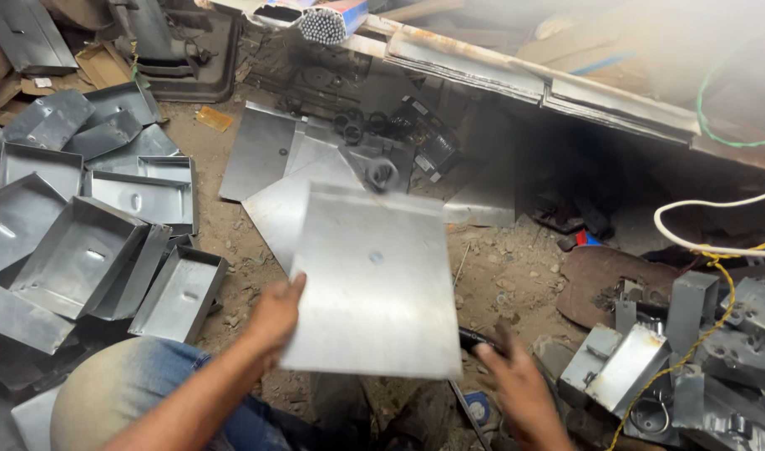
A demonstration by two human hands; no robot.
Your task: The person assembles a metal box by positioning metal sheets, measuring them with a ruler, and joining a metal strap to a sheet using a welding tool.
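Currently we hold the flat metal sheet [374, 280] up over the dirt floor [499, 267], our left hand [274, 316] pinching its lower left edge with the fingers behind it and the thumb on top, so the sheet spreads up and to the right of that grip. To the left a heap of folded metal trays [82, 242] lies beside our knee [115, 392], and more flat sheets [274, 159] rest beyond the held one. Our right hand [520, 388] sits just below the sheet's lower right corner, curled around a dark handle [474, 338], with small metal boxes [650, 351] and a yellow cord [716, 309] crowding its right side.
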